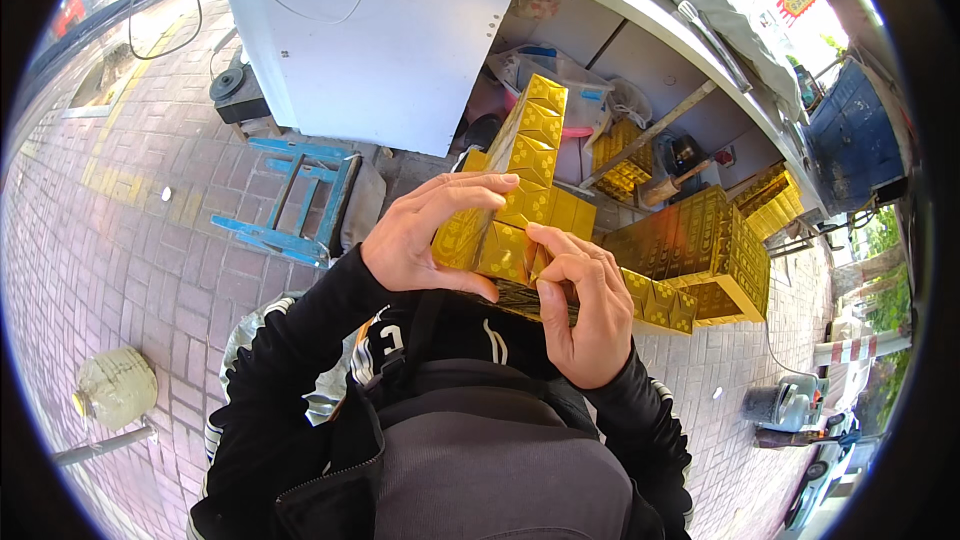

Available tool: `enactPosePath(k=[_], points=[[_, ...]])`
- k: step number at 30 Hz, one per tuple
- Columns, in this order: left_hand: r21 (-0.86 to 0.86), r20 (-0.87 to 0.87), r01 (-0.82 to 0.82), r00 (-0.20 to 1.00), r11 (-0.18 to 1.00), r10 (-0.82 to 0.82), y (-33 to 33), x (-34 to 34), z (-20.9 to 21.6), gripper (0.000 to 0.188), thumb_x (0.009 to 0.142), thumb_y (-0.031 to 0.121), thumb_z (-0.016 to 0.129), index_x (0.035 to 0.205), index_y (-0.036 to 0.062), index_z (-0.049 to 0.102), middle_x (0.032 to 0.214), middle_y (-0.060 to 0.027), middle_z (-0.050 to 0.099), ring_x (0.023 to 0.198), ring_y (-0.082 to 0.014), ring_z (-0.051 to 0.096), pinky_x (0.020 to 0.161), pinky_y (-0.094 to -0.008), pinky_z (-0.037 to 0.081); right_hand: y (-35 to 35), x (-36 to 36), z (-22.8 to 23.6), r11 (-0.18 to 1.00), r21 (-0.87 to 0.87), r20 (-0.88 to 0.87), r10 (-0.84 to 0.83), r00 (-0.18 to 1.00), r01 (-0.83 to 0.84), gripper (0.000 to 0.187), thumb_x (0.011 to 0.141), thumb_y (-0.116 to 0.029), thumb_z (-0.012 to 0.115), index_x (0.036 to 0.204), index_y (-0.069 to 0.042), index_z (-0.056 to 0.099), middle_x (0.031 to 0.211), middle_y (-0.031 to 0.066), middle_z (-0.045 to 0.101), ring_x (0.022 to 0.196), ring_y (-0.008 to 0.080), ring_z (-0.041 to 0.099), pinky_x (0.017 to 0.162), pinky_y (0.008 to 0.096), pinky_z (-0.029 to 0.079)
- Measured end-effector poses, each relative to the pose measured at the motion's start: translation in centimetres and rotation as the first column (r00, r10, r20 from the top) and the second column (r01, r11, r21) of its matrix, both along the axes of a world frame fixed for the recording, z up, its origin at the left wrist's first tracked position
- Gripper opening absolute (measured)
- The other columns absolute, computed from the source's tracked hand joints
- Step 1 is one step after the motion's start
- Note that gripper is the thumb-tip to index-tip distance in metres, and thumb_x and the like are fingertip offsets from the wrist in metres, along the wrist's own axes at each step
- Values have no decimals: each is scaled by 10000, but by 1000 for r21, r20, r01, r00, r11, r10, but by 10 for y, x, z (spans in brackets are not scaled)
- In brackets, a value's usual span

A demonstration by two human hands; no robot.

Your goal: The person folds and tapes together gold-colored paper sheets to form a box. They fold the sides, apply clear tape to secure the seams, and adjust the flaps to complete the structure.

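In front of my chest is a corner-shaped piece of folded gold-foil paper (530, 165), built from a row of small boxes with a flower print. One arm of it points away from me and the other runs to the right. My left hand (415, 240) grips the near end, fingers over the top and thumb underneath. At the corner, my right hand (585, 310) pinches a fold with index finger and thumb; the exact edge between them is partly hidden. Just beyond, to the right, stands a larger gold paper block (690, 250) with raised patterns.
A blue wooden stool (290, 195) stands to the left, near a white counter panel (370, 50). More gold paper bundles (622, 160) and plastic bags sit under the counter. A plastic jug (118, 385) lies on the brick paving (180, 270); a blue bin (850, 130) is far right.
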State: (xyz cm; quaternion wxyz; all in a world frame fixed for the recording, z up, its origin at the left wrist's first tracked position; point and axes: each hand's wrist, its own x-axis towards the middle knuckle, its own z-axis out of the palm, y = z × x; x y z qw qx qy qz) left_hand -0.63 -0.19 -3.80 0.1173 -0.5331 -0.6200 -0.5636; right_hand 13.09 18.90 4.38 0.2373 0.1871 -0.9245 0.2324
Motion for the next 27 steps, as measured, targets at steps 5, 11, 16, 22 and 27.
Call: enactPosePath(k=[5, 11, 16, 22, 27], points=[[-39, -6, -18, 1000, 999, 18, -2, 0, 2, 875, 607, 444, 942, 1323, 83, 593, 1424, -163, 570, 1319, -346, 551, 1085, -449, 450, 1, -1, 1, 1000, -7, 10, 10, 1000, -10, 89, 951, -56, 621, 983, -27, 544, 1251, 168, 687, 1112, 341, 665, 976, 418, 489], [-58, -58, -28, 998, 998, 25, -4, -2, 4, 832, 602, 452, 939, 1282, 87, 628, 1426, -151, 567, 1321, -347, 543, 1079, -450, 451, -1, 1, 9, 996, -84, 94, 26, 995, -18, 86, 919, -51, 636, 973, -27, 572, 1256, 176, 664, 1105, 320, 641, 951, 402, 484], [-28, -60, -24, 998, 999, 22, -2, -2, 4, 788, 621, 437, 931, 1260, 98, 618, 1411, -133, 576, 1295, -336, 554, 1060, -447, 457, 10, 1, 49, 989, -137, 179, -27, 983, 53, 82, 860, -64, 681, 926, -46, 634, 1064, 114, 572, 993, 263, 544, 889, 327, 442], [8, -68, -22, 997, 1000, 23, -1, -3, 4, 756, 632, 434, 929, 1233, 98, 618, 1398, -125, 584, 1259, -331, 573, 1039, -440, 467, 19, -35, 78, 933, -346, 635, 152, 758, 103, 155, 909, -177, 664, 955, -30, 645, 970, 44, 540, 868, 133, 469, 803, 278, 404], [18, -61, -25, 998, 1000, 26, -3, -4, 0, 859, 616, 442, 941, 1298, 82, 562, 1384, -129, 594, 1265, -335, 569, 1058, -443, 457, -4, -45, 56, 958, -284, 646, 158, 747, 43, 136, 904, -160, 676, 938, -31, 654, 929, 53, 533, 891, 156, 514, 810, 295, 434]])
